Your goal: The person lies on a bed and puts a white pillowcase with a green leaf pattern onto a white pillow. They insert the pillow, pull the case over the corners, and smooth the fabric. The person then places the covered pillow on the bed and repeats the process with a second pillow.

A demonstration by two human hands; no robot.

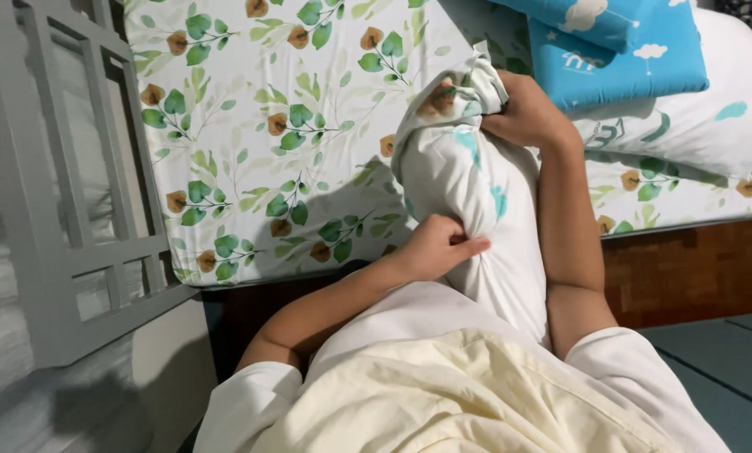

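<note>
Both hands, left (433, 248) & right (523, 109), grip a white pillow (477, 201) over leaf-print mattress (259, 126), w/ wood bedframe (686, 273).

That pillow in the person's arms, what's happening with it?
A person holds a white pillow upright against their chest beside a bed with a leaf-print sheet. Their right hand grips the bunched leaf-print pillowcase at the pillow's top end, while the left hand pinches the fabric lower down. The case covers only the top so far. Blue pillows lie further back on the bed.
</note>
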